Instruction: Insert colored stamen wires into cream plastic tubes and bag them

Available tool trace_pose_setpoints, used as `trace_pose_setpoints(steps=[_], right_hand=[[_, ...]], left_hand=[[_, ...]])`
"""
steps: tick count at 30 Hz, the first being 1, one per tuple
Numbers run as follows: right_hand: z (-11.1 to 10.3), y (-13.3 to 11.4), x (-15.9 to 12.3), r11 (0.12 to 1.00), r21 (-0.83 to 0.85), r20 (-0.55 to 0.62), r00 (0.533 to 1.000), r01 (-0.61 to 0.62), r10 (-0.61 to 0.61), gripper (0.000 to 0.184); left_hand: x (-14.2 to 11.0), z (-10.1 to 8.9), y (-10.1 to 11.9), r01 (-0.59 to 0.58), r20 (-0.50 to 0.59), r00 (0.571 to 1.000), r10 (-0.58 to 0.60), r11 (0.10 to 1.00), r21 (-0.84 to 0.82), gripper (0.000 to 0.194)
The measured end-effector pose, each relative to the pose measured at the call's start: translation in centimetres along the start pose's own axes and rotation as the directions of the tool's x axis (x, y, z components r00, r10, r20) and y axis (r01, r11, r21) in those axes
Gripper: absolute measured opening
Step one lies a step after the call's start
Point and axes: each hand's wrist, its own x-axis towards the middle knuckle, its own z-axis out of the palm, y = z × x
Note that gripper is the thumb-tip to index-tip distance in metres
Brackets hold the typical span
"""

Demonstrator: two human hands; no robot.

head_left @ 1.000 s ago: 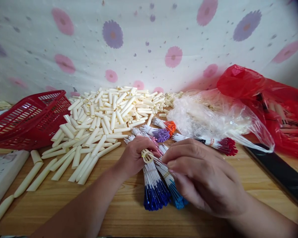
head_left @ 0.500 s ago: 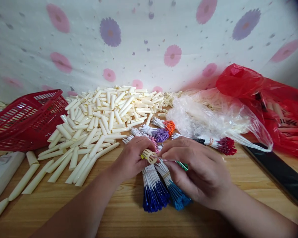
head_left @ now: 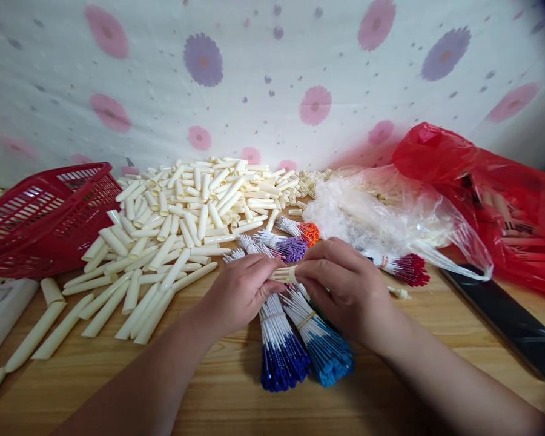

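A small cream slotted plastic tube (head_left: pixel 283 275) is held level between my two hands. My left hand (head_left: pixel 245 290) pinches its left end, and the fingers of my right hand (head_left: pixel 349 290) close round the right end. Most of the tube is hidden by the fingers; a little yellow shows through the slots. Below the hands lie banded bundles of thin white sticks, one with dark blue tips (head_left: pixel 284 363) and one with light blue tips (head_left: pixel 329 357). Behind them are a purple-tipped bundle (head_left: pixel 293 248) and an orange-tipped bundle (head_left: pixel 306 232).
A heap of cream hollow tubes (head_left: pixel 200 206) spreads across the back left, beside a red basket (head_left: pixel 68 212). To the right are a dark-red-tipped bundle (head_left: pixel 406 268), a clear plastic bag (head_left: pixel 372 212), a red bag (head_left: pixel 518 200) and a flat black object (head_left: pixel 504 321).
The slotted tube has turned from facing me to lying sideways. My right hand has moved from beside its open end onto that end. A small cream piece now shows right of my right hand.
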Motion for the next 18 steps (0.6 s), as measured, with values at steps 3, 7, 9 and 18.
trace_pose_setpoints(steps=[3, 7, 9, 18], right_hand=[[0.2, 0.4, 0.2, 0.990, 0.126, 0.014, 0.998, -0.069, 0.068, 0.012], [0.7, 0.6, 0.2, 0.932, 0.301, 0.054, 0.979, -0.202, 0.195, 0.011], [1.0, 0.6, 0.1, 0.898, 0.359, 0.060, 0.967, -0.254, 0.249, 0.011], [2.1, 0.5, 0.0, 0.752, 0.508, 0.094, 0.895, -0.421, 0.437, 0.009]], left_hand=[[0.0, 0.1, 0.1, -0.020, -0.025, 0.999, 0.022, 0.997, 0.080, 0.030], [-0.1, 0.2, 0.3, -0.006, -0.053, 0.999, 0.014, 0.988, 0.152, 0.032], [-0.3, 0.1, 0.3, 0.020, -0.064, 0.998, -0.008, 0.983, 0.185, 0.033], [0.0, 0.2, 0.4, 0.068, -0.115, 0.993, -0.035, 0.953, 0.294, 0.037]])
